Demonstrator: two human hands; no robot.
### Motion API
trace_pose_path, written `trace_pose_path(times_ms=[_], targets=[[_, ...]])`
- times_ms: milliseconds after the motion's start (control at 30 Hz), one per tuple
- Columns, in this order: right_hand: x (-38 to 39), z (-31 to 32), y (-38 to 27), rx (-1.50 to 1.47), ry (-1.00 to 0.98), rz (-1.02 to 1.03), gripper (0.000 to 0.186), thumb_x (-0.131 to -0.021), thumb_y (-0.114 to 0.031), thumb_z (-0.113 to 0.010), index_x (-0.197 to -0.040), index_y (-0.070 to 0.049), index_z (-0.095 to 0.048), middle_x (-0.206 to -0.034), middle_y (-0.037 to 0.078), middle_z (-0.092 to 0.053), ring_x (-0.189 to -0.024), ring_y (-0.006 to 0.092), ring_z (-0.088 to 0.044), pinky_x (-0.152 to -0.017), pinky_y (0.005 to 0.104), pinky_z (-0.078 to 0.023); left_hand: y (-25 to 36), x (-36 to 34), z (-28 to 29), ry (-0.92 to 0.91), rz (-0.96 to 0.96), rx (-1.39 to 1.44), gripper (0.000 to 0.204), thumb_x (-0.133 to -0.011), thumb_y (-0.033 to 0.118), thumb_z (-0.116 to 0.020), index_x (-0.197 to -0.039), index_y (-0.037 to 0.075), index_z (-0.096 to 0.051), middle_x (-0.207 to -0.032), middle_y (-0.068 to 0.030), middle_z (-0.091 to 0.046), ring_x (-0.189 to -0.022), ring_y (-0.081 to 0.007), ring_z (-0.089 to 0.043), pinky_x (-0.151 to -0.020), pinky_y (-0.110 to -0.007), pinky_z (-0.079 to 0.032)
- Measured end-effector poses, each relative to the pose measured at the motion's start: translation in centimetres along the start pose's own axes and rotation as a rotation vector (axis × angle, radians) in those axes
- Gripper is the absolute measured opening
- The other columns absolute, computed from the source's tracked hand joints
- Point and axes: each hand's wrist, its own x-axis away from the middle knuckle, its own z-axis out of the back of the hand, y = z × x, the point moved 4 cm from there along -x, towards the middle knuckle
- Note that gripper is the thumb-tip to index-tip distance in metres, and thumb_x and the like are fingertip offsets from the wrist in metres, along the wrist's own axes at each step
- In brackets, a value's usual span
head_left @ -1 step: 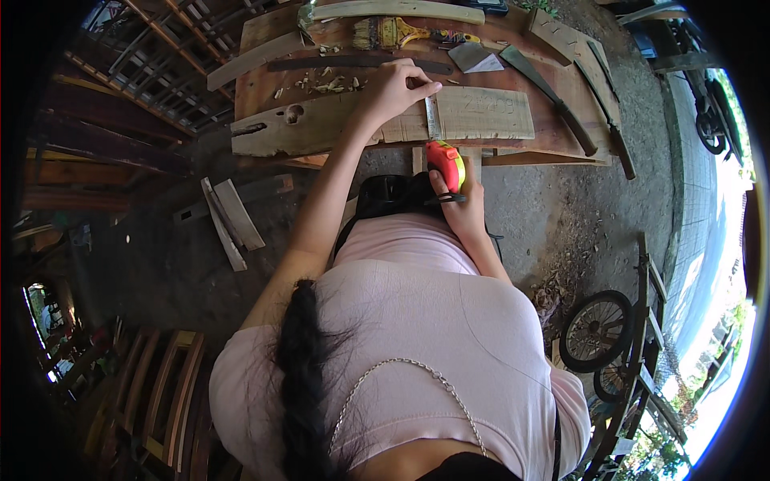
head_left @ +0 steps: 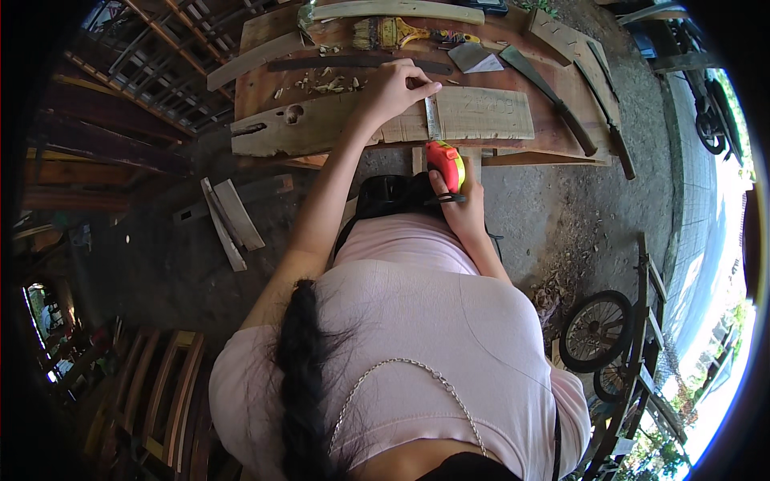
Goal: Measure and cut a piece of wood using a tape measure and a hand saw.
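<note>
A wooden board (head_left: pixel 321 122) with a knot hole lies along the near edge of the workbench. Across its width runs the pale blade (head_left: pixel 433 119) of a tape measure. My left hand (head_left: pixel 393 92) is closed in a pinch at the blade's far end, by the board's far edge. Just off the near edge, my right hand (head_left: pixel 465 205) is wrapped round the red and yellow tape measure (head_left: pixel 447 167), whose dark strap hangs by the thumb. Faint pencil marks (head_left: pixel 488 104) show on the board, right of the blade.
Beyond the board lie a flat dark metal bar (head_left: pixel 321 62), wood shavings (head_left: pixel 333 82), a wide paintbrush (head_left: pixel 393 34) and a metal plate (head_left: pixel 475 58). To the right are a large knife (head_left: pixel 553 100) and a thin long-bladed tool (head_left: pixel 607 112). Wood offcuts (head_left: pixel 228 216) rest on the floor.
</note>
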Motion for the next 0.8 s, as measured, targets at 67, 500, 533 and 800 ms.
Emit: trace_pose_path(times_ms=[67,500,533,800], targets=[[-0.02,-0.01,-0.03,0.004,0.002,-0.001,0.036,-0.079,-0.028,-0.064,-0.101,-0.005,-0.048,-0.081,0.017,-0.06,-0.075,0.0321,-0.061,-0.068,0.035,-0.046,-0.09,0.01,-0.04,-0.002,-0.005,-0.011,0.028,-0.073,0.033,-0.069,-0.074,0.006,-0.068,-0.064,-0.0041,-0.056,-0.057,-0.013,-0.054,-0.053,-0.027,-0.043],[-0.03,0.11,0.05,0.011,0.002,0.025,0.039,-0.079,-0.03,-0.064,-0.104,-0.005,-0.049,-0.083,0.017,-0.06,-0.076,0.0334,-0.061,-0.067,0.0358,-0.046,0.0,0.07,0.08,-0.023,0.056,0.007,0.03,-0.072,0.037,-0.069,-0.073,0.007,-0.068,-0.068,-0.0054,-0.058,-0.063,-0.0185,-0.058,-0.057,-0.03,-0.045],[-0.04,0.13,0.02,0.018,0.003,0.027,0.039,-0.079,-0.031,-0.064,-0.104,-0.005,-0.049,-0.083,0.018,-0.06,-0.076,0.0335,-0.061,-0.067,0.0359,-0.046,0.16,0.07,0.17,-0.002,0.024,-0.006,0.03,-0.073,0.035,-0.069,-0.074,0.005,-0.068,-0.066,-0.0044,-0.057,-0.059,-0.0138,-0.056,-0.054,-0.027,-0.043],[-0.16,0.16,0.32,0.012,-0.019,0.023,0.039,-0.079,-0.031,-0.064,-0.104,-0.005,-0.049,-0.084,0.018,-0.061,-0.077,0.0344,-0.061,-0.067,0.0364,-0.046,0.44,0.07,0.37,-0.004,0.031,0.003,0.03,-0.072,0.036,-0.069,-0.074,0.006,-0.068,-0.066,-0.0045,-0.056,-0.06,-0.0147,-0.055,-0.055,-0.028,-0.043]])
